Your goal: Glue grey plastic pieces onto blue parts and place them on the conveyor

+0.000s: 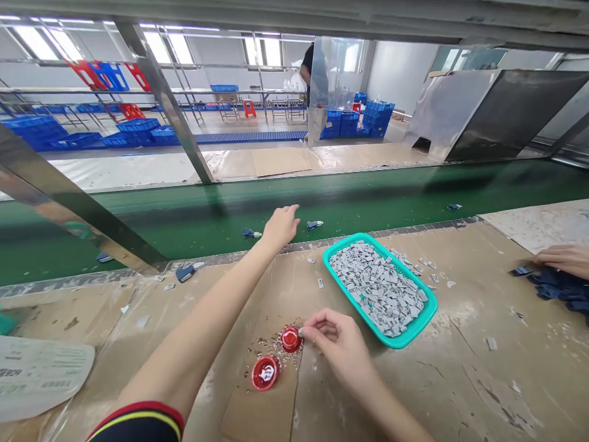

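My left hand (281, 227) reaches out over the green conveyor belt (368, 202), index finger stretched and thumb apart, holding nothing. Close to its fingers lies a small dark blue part with a light tip (315, 225); a similar blue part (251, 233) rests on its other side. My right hand (338, 341) pinches a small grey piece (300, 332) between thumb and forefinger, right beside a red bottle cap (291, 339). A second red cap (265, 372), with a pale print inside, sits nearer to me. Small crumbs are scattered around both caps.
A turquoise basket (338, 245) full of small grey tags stands right of centre. Metal posts (168, 101) rise at the left. Another person's hand (564, 259) touches dark blue parts (552, 285) at the far right. A loose blue part (184, 273) lies by the belt edge.
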Tool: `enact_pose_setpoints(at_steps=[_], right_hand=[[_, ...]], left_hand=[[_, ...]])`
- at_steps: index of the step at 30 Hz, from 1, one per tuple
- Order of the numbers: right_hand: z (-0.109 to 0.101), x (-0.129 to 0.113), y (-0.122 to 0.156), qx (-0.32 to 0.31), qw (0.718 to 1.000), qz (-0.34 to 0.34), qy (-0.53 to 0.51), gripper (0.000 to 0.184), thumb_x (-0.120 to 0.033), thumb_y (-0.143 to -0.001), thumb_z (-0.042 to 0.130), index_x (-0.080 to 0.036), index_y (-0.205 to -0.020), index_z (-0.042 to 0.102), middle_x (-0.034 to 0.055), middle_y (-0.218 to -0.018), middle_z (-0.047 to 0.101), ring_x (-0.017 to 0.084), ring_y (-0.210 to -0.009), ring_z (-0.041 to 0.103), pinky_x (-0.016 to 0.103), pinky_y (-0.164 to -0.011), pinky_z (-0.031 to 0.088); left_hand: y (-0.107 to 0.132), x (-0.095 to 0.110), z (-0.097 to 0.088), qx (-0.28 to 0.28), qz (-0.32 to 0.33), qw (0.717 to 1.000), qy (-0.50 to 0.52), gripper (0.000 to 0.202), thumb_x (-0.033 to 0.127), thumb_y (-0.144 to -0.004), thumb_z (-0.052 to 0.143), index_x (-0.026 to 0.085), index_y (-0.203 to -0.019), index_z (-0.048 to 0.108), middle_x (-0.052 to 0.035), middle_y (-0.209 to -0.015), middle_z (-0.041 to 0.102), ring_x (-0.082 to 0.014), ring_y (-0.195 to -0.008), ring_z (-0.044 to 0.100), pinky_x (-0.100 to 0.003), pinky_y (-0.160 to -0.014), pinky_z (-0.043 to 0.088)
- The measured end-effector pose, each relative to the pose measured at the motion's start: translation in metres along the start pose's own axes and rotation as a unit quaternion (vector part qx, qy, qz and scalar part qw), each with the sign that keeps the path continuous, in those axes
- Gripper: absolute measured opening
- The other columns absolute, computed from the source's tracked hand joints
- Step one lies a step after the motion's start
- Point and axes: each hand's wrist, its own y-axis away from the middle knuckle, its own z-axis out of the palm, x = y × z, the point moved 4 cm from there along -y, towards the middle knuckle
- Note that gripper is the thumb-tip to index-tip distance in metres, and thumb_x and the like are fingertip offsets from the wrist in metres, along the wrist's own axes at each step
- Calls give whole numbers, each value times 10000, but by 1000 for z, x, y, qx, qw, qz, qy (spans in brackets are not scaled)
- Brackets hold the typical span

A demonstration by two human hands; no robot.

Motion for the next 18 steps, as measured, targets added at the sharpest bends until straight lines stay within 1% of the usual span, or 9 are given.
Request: enact_pose_setpoints(at_steps=[3, 5, 7, 9, 11, 13, 16, 18], right_hand=[[8, 10, 0, 5, 997, 68, -38, 308, -427, -679, 739, -130, -736, 681, 58, -630, 673, 166, -568, 592, 255, -528, 459], [12, 13, 0, 4, 995, 95, -43, 334, -448, -669, 741, -125, -731, 685, 76, -638, 687, 167, -552, 595, 253, -509, 458], [14, 13, 0, 6, 994, 102, -36, 333, -453, -672, 738, -129, -721, 682, 78, -636, 692, 164, -539, 595, 251, -502, 455], [15, 11, 0, 8, 995, 100, -24, 321, -448, -675, 738, -134, -709, 677, 74, -625, 691, 168, -544, 600, 254, -510, 457], [16, 10, -1, 10, 996, 93, -12, 307, -439, -681, 736, -139, -701, 671, 72, -627, 691, 179, -571, 612, 259, -528, 462], [17, 10, -1, 11, 996, 86, -7, 293, -429, -690, 730, -144, -697, 666, 69, -633, 691, 183, -589, 617, 261, -537, 462], [17, 11, 0, 14, 997, 82, -9, 279, -412, -692, 729, -143, -684, 655, 64, -623, 685, 173, -570, 607, 255, -525, 453], [18, 12, 0, 12, 997, 79, -9, 280, -404, -686, 731, -138, -672, 645, 64, -611, 681, 161, -549, 594, 249, -516, 447]], left_hand=[[-16, 9, 29, -24, 12, 1000, 16, 390, 304, -865, 532, 181, -1233, 486, -102, -1244, 517, -261, -1107, 511, -496, -898, 421], [-22, 10, 44, -43, 9, 999, 28, 368, 297, -858, 545, 177, -1204, 509, -100, -1243, 518, -256, -1092, 520, -492, -891, 429], [-25, 8, 54, -60, -4, 997, 46, 334, 296, -858, 547, 172, -1168, 533, -96, -1214, 537, -242, -1055, 543, -473, -868, 450], [-26, 4, 57, -70, -22, 995, 72, 312, 300, -861, 544, 168, -1144, 546, -94, -1185, 553, -227, -1014, 562, -450, -842, 469], [-24, 1, 55, -72, -39, 991, 105, 312, 305, -861, 543, 167, -1140, 547, -94, -1175, 557, -220, -992, 571, -437, -825, 478], [-18, 1, 49, -65, -54, 986, 142, 307, 309, -858, 547, 160, -1126, 553, -93, -1163, 562, -220, -990, 571, -439, -826, 475], [-2, 7, 33, -45, -73, 974, 209, 260, 289, -867, 529, 149, -1083, 562, -88, -1097, 592, -222, -992, 568, -449, -851, 452], [16, 17, 18, -36, -82, 960, 267, 205, 250, -880, 492, 153, -1048, 557, -88, -1012, 633, -210, -970, 579, -417, -860, 445]])
